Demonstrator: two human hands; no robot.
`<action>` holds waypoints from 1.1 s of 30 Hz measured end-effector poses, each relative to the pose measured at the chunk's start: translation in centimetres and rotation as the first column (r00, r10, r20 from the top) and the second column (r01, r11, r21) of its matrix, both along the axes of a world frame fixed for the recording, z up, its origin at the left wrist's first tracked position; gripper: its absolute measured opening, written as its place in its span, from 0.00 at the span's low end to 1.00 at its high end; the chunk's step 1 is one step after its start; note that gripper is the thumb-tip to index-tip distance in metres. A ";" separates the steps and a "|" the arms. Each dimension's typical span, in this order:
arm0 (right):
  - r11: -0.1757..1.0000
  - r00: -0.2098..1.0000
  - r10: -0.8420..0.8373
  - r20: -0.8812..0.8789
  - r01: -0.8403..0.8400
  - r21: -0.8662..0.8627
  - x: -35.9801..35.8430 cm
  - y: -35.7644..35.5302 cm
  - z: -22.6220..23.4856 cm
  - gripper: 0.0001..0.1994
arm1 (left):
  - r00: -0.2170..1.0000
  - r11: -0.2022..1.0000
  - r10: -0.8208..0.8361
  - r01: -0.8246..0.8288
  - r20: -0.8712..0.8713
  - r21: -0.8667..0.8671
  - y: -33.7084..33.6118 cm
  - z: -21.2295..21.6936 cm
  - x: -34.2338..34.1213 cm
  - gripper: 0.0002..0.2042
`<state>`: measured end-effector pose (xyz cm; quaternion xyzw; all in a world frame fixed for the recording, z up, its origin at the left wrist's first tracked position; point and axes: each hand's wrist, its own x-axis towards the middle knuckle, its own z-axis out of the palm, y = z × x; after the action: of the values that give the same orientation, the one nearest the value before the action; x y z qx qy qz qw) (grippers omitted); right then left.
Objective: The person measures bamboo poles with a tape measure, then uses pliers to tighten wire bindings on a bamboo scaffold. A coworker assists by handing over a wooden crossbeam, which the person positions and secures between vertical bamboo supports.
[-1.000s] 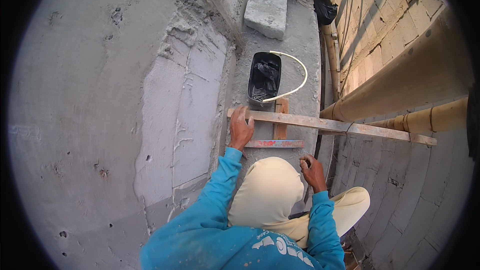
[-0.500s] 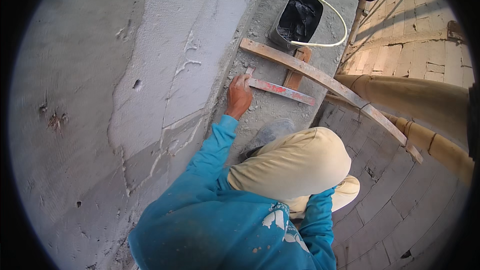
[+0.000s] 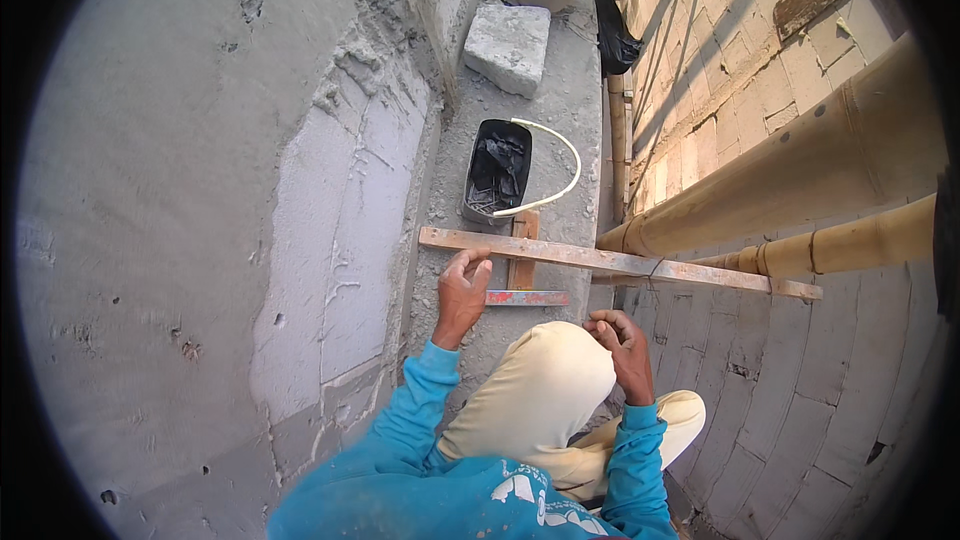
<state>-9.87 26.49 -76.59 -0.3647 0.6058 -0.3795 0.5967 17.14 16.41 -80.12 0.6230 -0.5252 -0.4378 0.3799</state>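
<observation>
A red-marked metal bar [image 3: 527,298] lies crosswise on the concrete ledge [image 3: 565,90], its visible end just right of the left hand [image 3: 462,305], apparently to be kept within reach. The left fingers are bent and slightly parted; whether the bar is gripped beneath them cannot be told. Just ahead of them, a long wooden batten [image 3: 620,261] is laid over a short board [image 3: 521,275], by which it is probably propped. The right hand [image 3: 627,355] is held by the knee [image 3: 570,350], its fingers curled around nothing discernible. Farther ahead of the left fingers, a black bucket [image 3: 505,128] is stood upright, its mouth left accessible by its sideways handle [image 3: 577,168].
</observation>
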 end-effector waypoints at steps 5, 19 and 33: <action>0.973 0.989 -0.102 0.103 0.121 -0.196 -0.8 -2.1 5.3 0.20 | 0.810 0.850 -0.514 0.524 -0.283 -0.044 0.7 11.7 -2.8 0.20; 0.931 0.965 -0.250 0.074 0.261 -0.256 -4.4 -4.1 18.9 0.17 | 0.689 0.712 -0.696 0.625 0.204 0.318 1.4 18.0 -9.4 0.18; 0.906 0.893 0.239 -0.380 -0.346 -0.245 4.7 -1.3 46.2 0.13 | 0.681 0.711 -0.664 0.448 0.308 0.543 9.0 23.4 -5.5 0.27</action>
<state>-5.17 25.20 -30.41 -0.6008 0.5710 -0.3041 0.4695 11.68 25.44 -56.75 0.5826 -0.6617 -0.4675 -0.0647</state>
